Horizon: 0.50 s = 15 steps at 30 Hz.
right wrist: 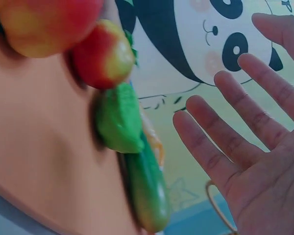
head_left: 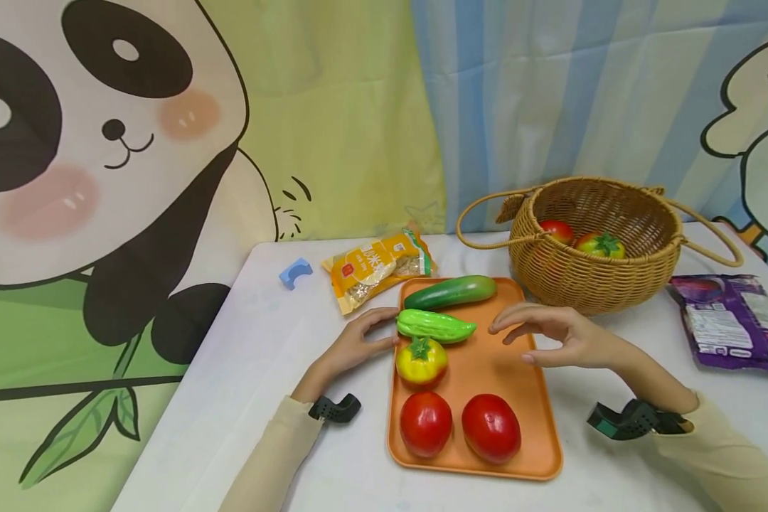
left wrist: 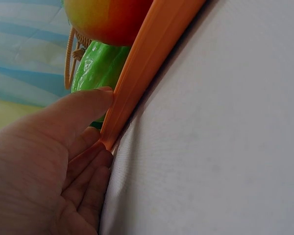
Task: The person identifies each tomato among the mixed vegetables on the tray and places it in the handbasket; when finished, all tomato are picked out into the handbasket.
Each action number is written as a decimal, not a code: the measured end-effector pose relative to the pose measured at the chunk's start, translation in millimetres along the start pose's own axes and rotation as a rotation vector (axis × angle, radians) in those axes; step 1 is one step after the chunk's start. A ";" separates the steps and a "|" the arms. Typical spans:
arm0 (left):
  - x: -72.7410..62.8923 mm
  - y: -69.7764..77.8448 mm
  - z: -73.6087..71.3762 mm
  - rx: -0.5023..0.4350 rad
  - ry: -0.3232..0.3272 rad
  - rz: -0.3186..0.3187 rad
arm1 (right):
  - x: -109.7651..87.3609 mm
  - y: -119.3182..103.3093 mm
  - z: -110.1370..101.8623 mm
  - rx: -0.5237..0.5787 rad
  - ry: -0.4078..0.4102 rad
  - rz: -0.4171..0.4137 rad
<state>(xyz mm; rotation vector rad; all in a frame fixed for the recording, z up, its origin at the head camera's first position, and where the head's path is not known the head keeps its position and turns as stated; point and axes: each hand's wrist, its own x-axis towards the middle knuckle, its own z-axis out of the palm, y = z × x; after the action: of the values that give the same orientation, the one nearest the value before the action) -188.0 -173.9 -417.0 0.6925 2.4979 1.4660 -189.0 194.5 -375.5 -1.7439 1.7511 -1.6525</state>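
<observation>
An orange tray [head_left: 496, 370] lies on the table. On it are a dark green cucumber [head_left: 451, 291], a bumpy light green bitter melon [head_left: 435, 326], a yellow-and-red tomato [head_left: 421, 364] with a green leafy top, and two red oval fruits [head_left: 491, 428]. My left hand [head_left: 352, 348] is at the tray's left edge, and its thumb and fingertips touch the tray wall [left wrist: 137, 63] in the left wrist view. Over the tray's right side hovers my right hand [head_left: 560, 334], holding nothing. Its fingers [right wrist: 206, 139] are spread apart in the right wrist view.
Behind the tray's right corner stands a wicker basket [head_left: 604, 281] with two fruits inside and loop handles at its sides. A yellow food bag [head_left: 380, 267] lies behind the tray, a blue block [head_left: 296, 273] left of it. A purple package [head_left: 736, 323] lies far right.
</observation>
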 end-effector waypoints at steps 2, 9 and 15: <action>0.3 -0.1 0.4 -0.001 -0.004 0.003 | -3.0 4.2 4.3 0.015 -0.009 0.009; -0.4 3.9 0.9 0.020 -0.009 -0.014 | -7.6 15.1 13.6 0.046 -0.030 0.008; 2.3 -4.3 2.7 0.020 0.003 -0.013 | -9.4 13.8 21.2 0.035 -0.057 0.130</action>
<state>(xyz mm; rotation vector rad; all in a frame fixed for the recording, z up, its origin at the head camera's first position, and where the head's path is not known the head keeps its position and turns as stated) -190.3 -172.4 -421.9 0.6770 2.5178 1.4400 -178.5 186.0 -398.8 -1.6096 1.7584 -1.5557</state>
